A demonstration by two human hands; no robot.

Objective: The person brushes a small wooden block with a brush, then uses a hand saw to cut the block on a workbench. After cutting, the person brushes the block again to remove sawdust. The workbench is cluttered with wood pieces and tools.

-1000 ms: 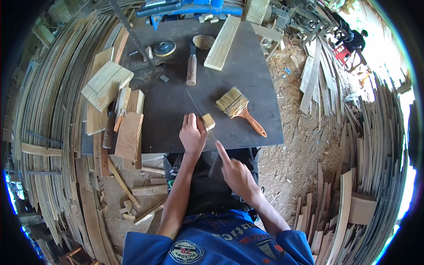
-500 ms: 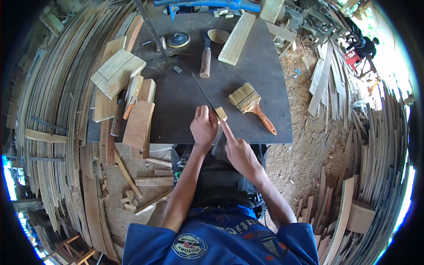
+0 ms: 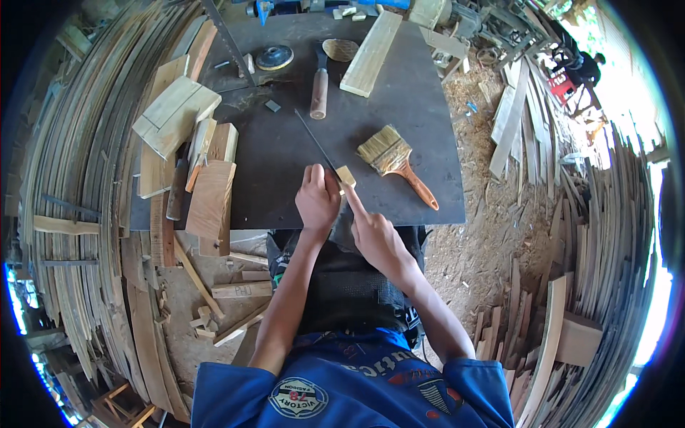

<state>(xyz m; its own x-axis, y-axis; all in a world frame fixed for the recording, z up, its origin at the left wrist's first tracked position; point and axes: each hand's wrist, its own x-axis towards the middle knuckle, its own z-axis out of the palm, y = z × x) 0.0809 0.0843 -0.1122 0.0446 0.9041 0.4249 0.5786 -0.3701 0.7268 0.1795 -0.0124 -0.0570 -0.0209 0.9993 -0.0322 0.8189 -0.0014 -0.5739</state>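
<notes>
Near the front edge of the dark table, my left hand (image 3: 317, 196) is closed in a fist against a small pale wooden block (image 3: 346, 176) and appears to grip it. A thin dark metal file (image 3: 314, 138) runs slantwise past the block, its tip pointing away to the left. My right hand (image 3: 378, 239) lies just behind the block, index finger stretched along the file's line and the other fingers curled; its grip on the handle is hidden. To the right rests a wide paintbrush (image 3: 394, 158) with a wooden handle. A wooden-handled tool (image 3: 319, 94) lies further back.
Wooden blocks (image 3: 210, 192) are stacked at the table's left, beside a saw blade (image 3: 232, 46). A round disc (image 3: 275, 58) and a pale board (image 3: 372, 53) lie toward the back. Long planks (image 3: 85, 178) line the left side; offcuts (image 3: 207, 324) litter the floor.
The whole view has shifted slightly, so everything sits a little further left and higher. Against the table, my hands, the block and the file have hardly moved.
</notes>
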